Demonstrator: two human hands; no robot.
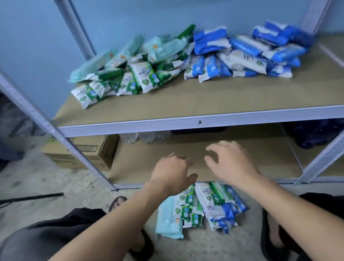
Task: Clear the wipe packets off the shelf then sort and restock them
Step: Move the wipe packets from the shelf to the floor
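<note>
My empty, loosely spread left hand point(171, 173) and right hand point(230, 161) hover over floor packets point(201, 207); most wipe packets point(178, 61) remain heaped on the shelf point(185, 105).

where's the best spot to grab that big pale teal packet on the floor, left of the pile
Grip the pale teal packet by its free left long edge, coming from the left with the left hand. It lies flat on the floor and small green packets overlap its right side, so a pinch there probably lifts it without dragging them along.
</note>
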